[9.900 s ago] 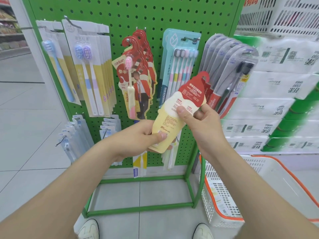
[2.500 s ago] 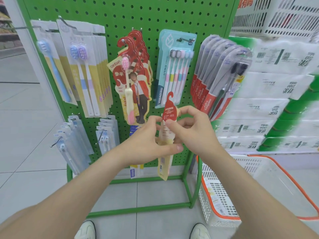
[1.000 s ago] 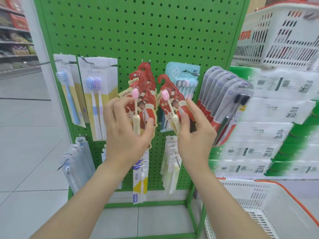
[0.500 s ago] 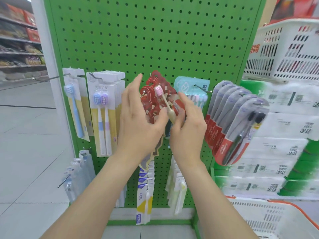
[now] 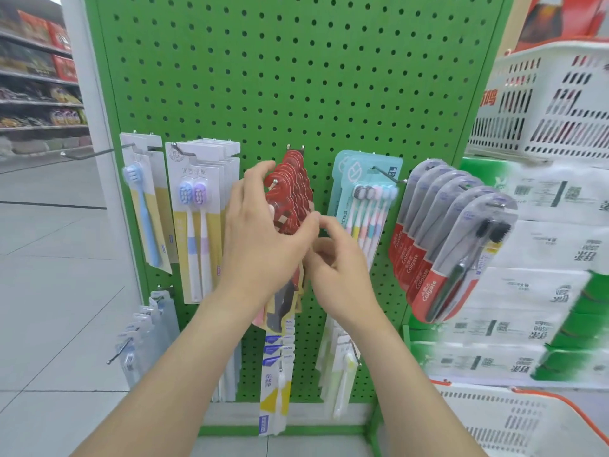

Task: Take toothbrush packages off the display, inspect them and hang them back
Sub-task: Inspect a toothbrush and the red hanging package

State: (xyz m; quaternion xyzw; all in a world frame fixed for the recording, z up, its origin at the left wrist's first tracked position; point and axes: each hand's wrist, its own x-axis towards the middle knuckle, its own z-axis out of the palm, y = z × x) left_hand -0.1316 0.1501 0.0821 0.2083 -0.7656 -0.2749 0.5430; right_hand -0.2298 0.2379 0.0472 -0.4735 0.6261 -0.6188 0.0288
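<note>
Red toothbrush pkgs (image 5: 296, 196): flat card, glossy red hook-shaped tops, fanned in a stack, hanging mid-panel on the green pegboard (image 5: 296, 77) (smooth painted sheet, even round holes). L hand (image 5: 263, 239) lies over the stack's front, back to us, fingers loosely bent up along the left side, thumb at the right edge. It hides most of the print, and we can't tell if it grips or just rests there. R hand (image 5: 339, 268) is just beside it, fingers curled, index tip nearly at the L thumb. It's blurred, so we can't tell if anything is pinched. Hands close together; whether they touch is unclear. Stack's lower ends poke out under the L wrist, smeared beige/grey.

Left of stack: white-and-yellow card packs (image 5: 202, 225) w/ two pastel brushes each, then a blue single-brush pack (image 5: 145, 209). Right: teal multi-brush pack (image 5: 365, 192), then grey-and-red Colgate packs (image 5: 438, 252) w/ rounded tops, dark bristles. Lower-row packs (image 5: 276, 374) partly behind forearms, text unreadable. Wrapped tissue bundles (image 5: 534, 252) far right, blurred. White slotted plastic basket (image 5: 543, 103) cut off by the frame edge; orange-rimmed basket (image 5: 514, 420) cut off bottom right.
</note>
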